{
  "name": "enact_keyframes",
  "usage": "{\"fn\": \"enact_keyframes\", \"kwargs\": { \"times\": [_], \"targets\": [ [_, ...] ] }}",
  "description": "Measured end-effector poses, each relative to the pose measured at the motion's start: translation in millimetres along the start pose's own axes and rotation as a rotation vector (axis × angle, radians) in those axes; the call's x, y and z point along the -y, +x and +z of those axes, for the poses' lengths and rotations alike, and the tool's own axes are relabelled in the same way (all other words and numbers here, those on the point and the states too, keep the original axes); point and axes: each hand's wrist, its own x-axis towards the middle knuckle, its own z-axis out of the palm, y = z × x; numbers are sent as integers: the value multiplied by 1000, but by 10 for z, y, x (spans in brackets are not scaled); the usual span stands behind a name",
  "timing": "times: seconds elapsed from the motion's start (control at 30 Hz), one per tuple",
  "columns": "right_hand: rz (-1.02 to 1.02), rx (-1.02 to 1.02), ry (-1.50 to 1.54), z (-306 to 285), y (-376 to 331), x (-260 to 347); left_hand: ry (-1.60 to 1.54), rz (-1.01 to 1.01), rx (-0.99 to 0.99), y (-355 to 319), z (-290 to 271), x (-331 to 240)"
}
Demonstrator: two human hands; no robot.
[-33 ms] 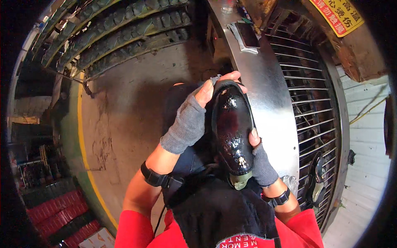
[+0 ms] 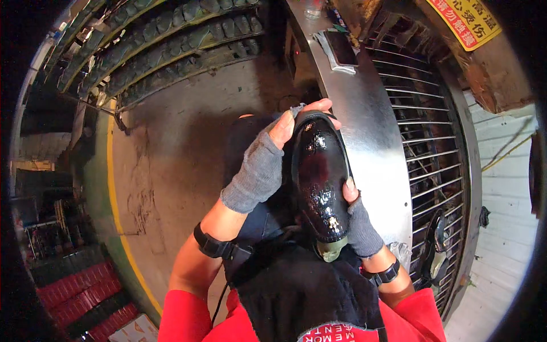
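A glossy black shoe (image 2: 320, 171), its surface shining as if wet, is held lengthwise above my lap. A pale greenish block, perhaps a shoe last (image 2: 331, 249), sticks out of its near end. My left hand (image 2: 263, 162), in a grey fingerless glove, is closed around the shoe's far end, with its fingertips showing past the edge. My right hand (image 2: 363, 222), gloved the same way, grips the near right side; its thumb lies along the edge and its other fingers are hidden underneath. A dark apron (image 2: 307, 290) covers my lap below the shoe.
Right of the shoe runs a metal bench (image 2: 379, 182), with a dark phone-like slab (image 2: 343, 48) on a white cloth at its far end. Beyond it is a barred metal rack (image 2: 430, 122) holding dark shoe parts (image 2: 436, 251). Shelves of shoes (image 2: 188, 40) stand far left.
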Motion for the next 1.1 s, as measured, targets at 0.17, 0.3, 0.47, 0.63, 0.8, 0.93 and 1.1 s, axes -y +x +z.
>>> {"fn": "enact_keyframes", "kwargs": {
  "times": [0.17, 0.3, 0.47, 0.63, 0.8, 0.93, 1.1],
  "targets": [
    [18, 12, -44, 16, -55, 3, 122, 14, 42, -87, 3, -21],
    [-70, -1, -196, -50, -66, -72, 426, 111, 96, -231, 82, -141],
    [-74, 12, -231, 68, -112, -13, 694, 57, 103, -379, 158, -380],
    [-81, 32, -326, -14, -141, 6, 317, -12, 17, -492, 290, -352],
    [-76, 273, -418, 60, -71, 256, 313, 185, -16, -615, 250, -414],
    [-413, 412, -636, -176, -80, 238, 280, 309, -154, -702, 273, -502],
    [67, 142, -221, -283, -406, 331, 181, 397, -150, -692, 99, -302]
  ]
}}
